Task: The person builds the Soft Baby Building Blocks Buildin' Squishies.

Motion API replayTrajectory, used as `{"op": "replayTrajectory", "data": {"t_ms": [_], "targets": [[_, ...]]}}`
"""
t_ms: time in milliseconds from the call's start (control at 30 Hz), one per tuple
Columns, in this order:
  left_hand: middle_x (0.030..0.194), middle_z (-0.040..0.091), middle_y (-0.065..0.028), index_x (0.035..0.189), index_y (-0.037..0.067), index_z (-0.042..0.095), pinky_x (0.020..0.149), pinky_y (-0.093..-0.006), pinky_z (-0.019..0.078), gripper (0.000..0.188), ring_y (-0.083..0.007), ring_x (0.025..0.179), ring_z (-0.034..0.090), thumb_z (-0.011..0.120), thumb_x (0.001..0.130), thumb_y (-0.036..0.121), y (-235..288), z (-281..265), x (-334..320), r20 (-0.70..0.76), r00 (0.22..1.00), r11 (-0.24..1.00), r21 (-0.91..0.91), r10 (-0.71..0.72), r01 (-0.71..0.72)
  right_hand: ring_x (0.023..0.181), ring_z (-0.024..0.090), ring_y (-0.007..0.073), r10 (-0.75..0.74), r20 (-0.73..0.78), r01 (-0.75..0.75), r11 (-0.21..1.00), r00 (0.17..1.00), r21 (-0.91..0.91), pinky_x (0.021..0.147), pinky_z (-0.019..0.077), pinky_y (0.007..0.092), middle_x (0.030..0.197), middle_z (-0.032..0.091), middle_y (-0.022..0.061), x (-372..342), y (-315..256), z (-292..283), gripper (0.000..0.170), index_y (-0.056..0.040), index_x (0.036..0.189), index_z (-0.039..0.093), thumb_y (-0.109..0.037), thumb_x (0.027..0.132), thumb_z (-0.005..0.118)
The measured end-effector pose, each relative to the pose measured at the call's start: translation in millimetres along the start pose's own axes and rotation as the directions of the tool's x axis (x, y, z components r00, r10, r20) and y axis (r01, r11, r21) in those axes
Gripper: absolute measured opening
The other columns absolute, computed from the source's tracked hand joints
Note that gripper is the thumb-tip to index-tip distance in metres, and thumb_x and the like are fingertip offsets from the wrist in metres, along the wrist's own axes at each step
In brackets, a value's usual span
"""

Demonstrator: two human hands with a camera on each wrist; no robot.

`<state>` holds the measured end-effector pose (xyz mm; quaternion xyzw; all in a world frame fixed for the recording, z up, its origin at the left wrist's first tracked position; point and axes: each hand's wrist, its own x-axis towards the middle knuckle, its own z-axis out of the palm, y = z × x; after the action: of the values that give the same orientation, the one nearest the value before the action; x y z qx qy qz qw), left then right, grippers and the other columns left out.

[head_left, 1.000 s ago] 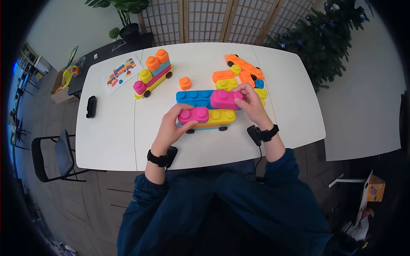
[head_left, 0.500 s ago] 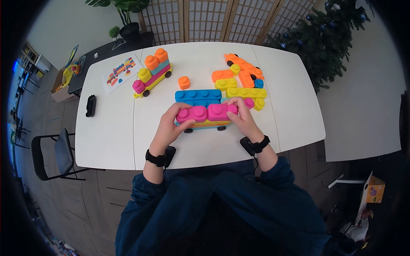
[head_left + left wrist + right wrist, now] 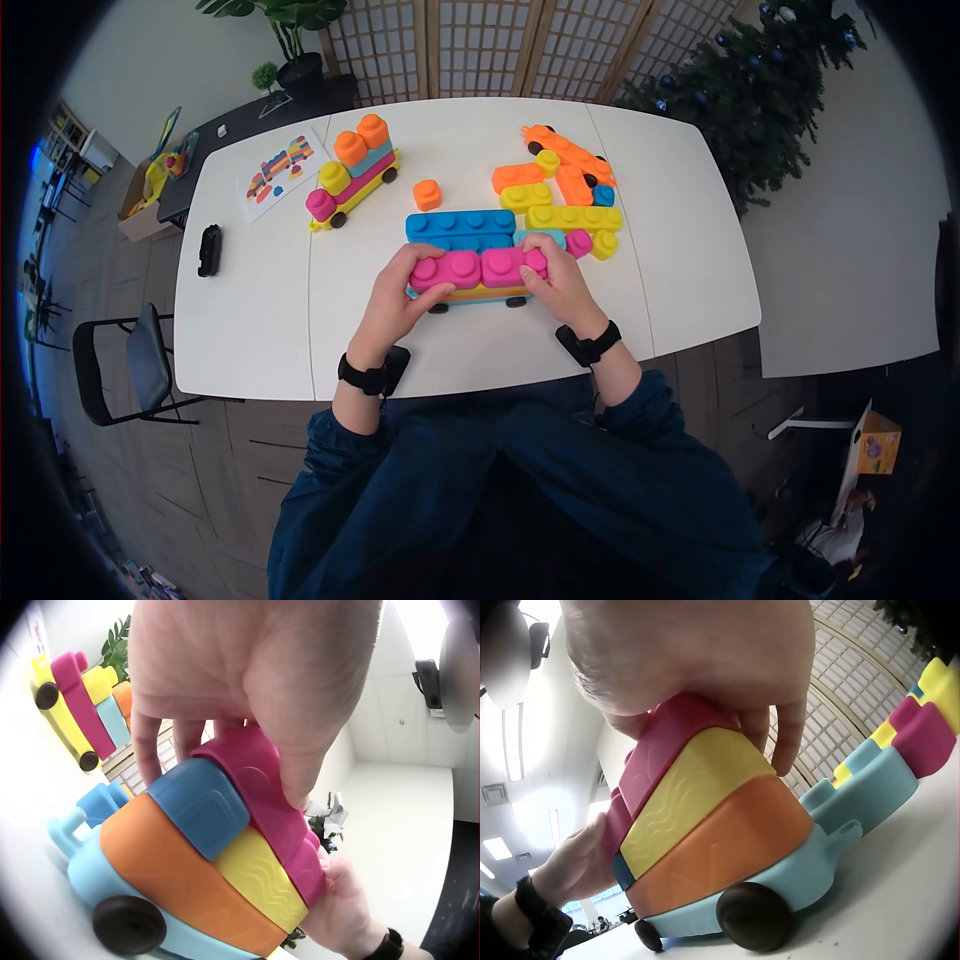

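In front of the person stands a stacked block vehicle on a light-blue wheeled base (image 3: pixel 88 866). An orange layer (image 3: pixel 180 862) lies on the base, then a blue block (image 3: pixel 202 808) and a yellow block (image 3: pixel 697 795) side by side. Two pink blocks (image 3: pixel 445 270) form the top row, end to end. The left hand (image 3: pixel 395 302) grips the left pink block, thumb on the near side, fingers on the far side. At the other end the right hand (image 3: pixel 566 297) grips the right pink block (image 3: pixel 503 268), thumb in front, which sits over the yellow block.
Just behind are long blue blocks (image 3: pixel 460 222). Yellow blocks (image 3: pixel 572 217), an orange wheeled base (image 3: pixel 568 152) and small pieces lie right of them. A second block vehicle (image 3: pixel 355 175), a picture sheet (image 3: pixel 283 178), an orange block (image 3: pixel 427 194) and a black object (image 3: pixel 210 250) are also on the table.
The right hand has brought its pink block left and down onto the yellow block, beside the other pink one. The left hand has kept its grip at the left end.
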<state>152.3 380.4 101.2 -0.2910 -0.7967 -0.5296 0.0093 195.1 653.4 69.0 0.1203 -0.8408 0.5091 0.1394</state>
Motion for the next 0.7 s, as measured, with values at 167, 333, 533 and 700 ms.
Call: {"op": "replayTrajectory", "data": {"t_ms": [167, 333, 533, 700], "targets": [[0.108, 0.066, -0.0122, 0.117, 0.004, 0.061, 0.088, -0.034, 0.0522, 0.041, -0.0274, 0.099, 0.065, 0.081, 0.085, 0.018, -2, 1, -1, -0.031, 0.998, 0.998, 0.024, 0.058, -0.057, 0.1, 0.063, 0.0352, -0.011, -0.008, 0.011, 1.0, 1.0, 0.0, 0.089, 0.0502, 0.0375, 0.107, 0.063, 0.0155, 0, 0, 1, 0.032, -0.0063, 0.116, 0.053, -0.023, 0.091, 0.064], [0.111, 0.067, -0.0139, 0.122, 0.003, 0.062, 0.091, -0.035, 0.0506, 0.037, -0.0279, 0.1, 0.065, 0.075, 0.09, 0.017, -2, -14, 4, 0.082, 0.996, 1.0, -0.009, 0.026, -0.026, 0.1, 0.063, 0.034, -0.015, -0.022, 0.016, 0.999, 1.0, 0.049, 0.089, 0.0496, 0.0371, 0.107, 0.062, 0.0146, 0, 3, 3, 0.032, -0.0058, 0.116, 0.052, -0.024, 0.092, 0.063], [0.118, 0.067, -0.0158, 0.125, 0.002, 0.062, 0.094, -0.0372, 0.0504, 0.032, -0.0321, 0.108, 0.064, 0.067, 0.095, 0.015, -38, -33, 39, -0.028, 0.998, 0.983, 0.175, -0.055, 0.059, 0.1, 0.063, 0.0328, -0.008, -0.029, 0.01, 0.997, 1.0, 0.073, 0.09, 0.0492, 0.037, 0.108, 0.062, 0.014, -1, 3, 5, 0.032, -0.0058, 0.116, 0.051, -0.024, 0.093, 0.064], [0.124, 0.065, -0.0141, 0.13, 0.006, 0.062, 0.098, -0.0385, 0.0505, 0.045, -0.0309, 0.115, 0.062, 0.072, 0.086, 0.004, -84, -34, 68, 0.154, 0.988, 0.928, 0.368, 0.005, -0.062, 0.101, 0.062, 0.032, -0.034, -0.037, 0.037, 0.997, 0.999, 0.073, 0.091, 0.0488, 0.0371, 0.107, 0.062, 0.0134, 0, 5, 6, 0.032, -0.0065, 0.116, 0.051, -0.025, 0.094, 0.064]]}}
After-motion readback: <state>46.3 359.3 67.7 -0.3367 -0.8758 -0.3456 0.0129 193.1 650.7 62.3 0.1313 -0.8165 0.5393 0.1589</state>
